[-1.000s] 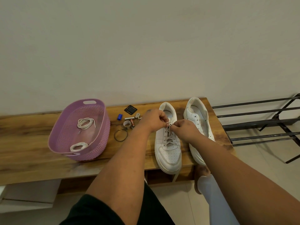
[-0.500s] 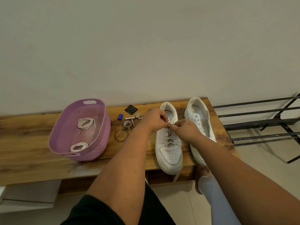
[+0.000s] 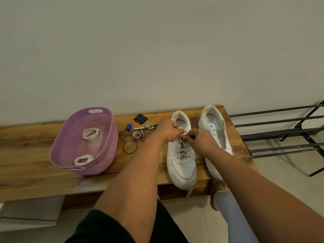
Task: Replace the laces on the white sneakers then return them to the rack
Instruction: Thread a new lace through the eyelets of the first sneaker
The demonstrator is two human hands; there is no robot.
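Two white sneakers stand on the wooden bench [image 3: 26,165], toes toward me. The left sneaker [image 3: 182,165] carries a grey lace [image 3: 183,151] through its eyelets; a lace end hangs off the bench below its toe. The right sneaker [image 3: 213,125] has bare eyelets. My left hand [image 3: 168,130] and my right hand [image 3: 201,141] meet at the top of the left sneaker's lacing, both pinching the lace near the tongue. The fingertips hide the exact spot. Two coiled white laces [image 3: 91,134] lie in a purple basket [image 3: 107,155].
Small items lie between basket and sneakers: a bangle [image 3: 130,146], a blue piece [image 3: 128,126], batteries, a tape roll, a black square [image 3: 140,118]. A black metal shoe rack [image 3: 280,134] stands to the right of the bench. My knees are below the bench edge.
Both hands stay at the top eyelets of the left sneaker with small finger movements on the lace. The sneakers have not moved.
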